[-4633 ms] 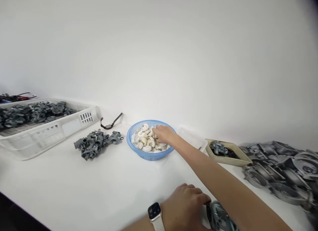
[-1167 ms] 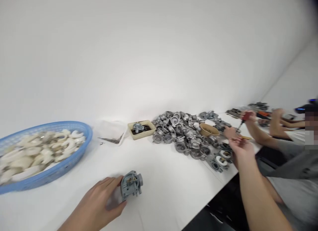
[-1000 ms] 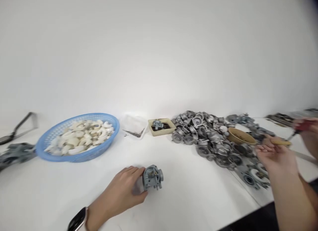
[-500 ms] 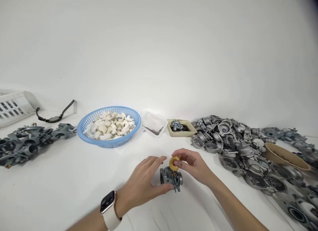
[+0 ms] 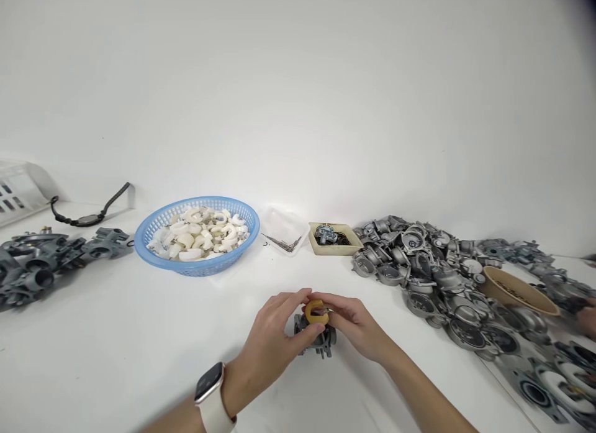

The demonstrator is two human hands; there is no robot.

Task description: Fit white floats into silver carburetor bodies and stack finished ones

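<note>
"Where's the yellow float (image 5: 311, 311)?"

"Right over the carb (image 5: 325, 345), between both hands, well forward of the table's (image 5: 177, 333) back edge. Fingers hide whether the two touch."

"Who has it?"

"The right hand (image 5: 363, 327) pinches its right side between thumb and fingers. The left hand (image 5: 265, 333) curves in from the other side, thumb at the float's lower edge. Whether it grips the float, the carb or neither, I can't tell."

"What's along the back edge?"

"From the left: a white crate (image 5: 13, 209), a black watch (image 5: 88, 220), a blue basket (image 5: 195, 268) of white floats, a clear tray (image 5: 298, 225) with thin pins, then a cream tray (image 5: 335, 250) with a small metal part inside."

"And the rest?"

"Loose carbs (image 5: 37, 265) lie in front of the black watch. On the right, a heap of grey cups (image 5: 419, 290) spreads forward from the back edge, with a tan bowl (image 5: 507, 278) against its right side."
</note>
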